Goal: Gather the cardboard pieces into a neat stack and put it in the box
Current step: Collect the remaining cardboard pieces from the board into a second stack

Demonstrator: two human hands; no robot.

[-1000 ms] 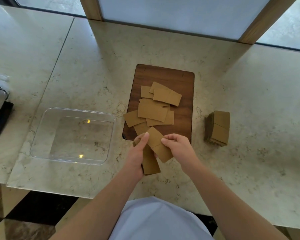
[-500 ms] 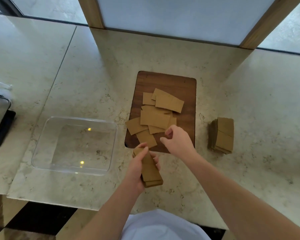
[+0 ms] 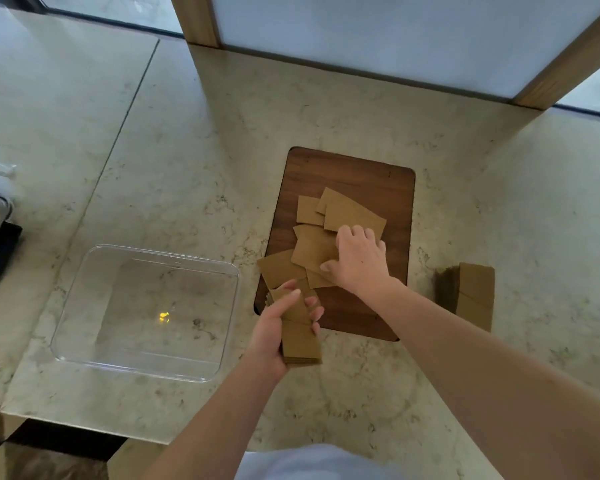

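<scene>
Clear box (image 3: 146, 313) sits empty at left on the bench (image 3: 499, 220). Left hand (image 3: 274, 336) has fingers wrapped around the gathered stack (image 3: 300, 344); risk: loose grip lets it fan out (edges already uneven). Right hand (image 3: 359, 261) presses fingers (image 3: 349, 235) flat, spread on loose cardboard pieces (image 3: 312, 249) on the board (image 3: 347, 174), gripping nothing; a drag could scatter them.

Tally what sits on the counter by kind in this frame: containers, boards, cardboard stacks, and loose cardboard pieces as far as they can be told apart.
Clear plastic box: 1
Wooden board: 1
Cardboard stacks: 2, one held in the left hand, one resting on the counter to the right
Loose cardboard pieces on the board: about 7, overlapping, some under the right hand
Total: about 11
</scene>
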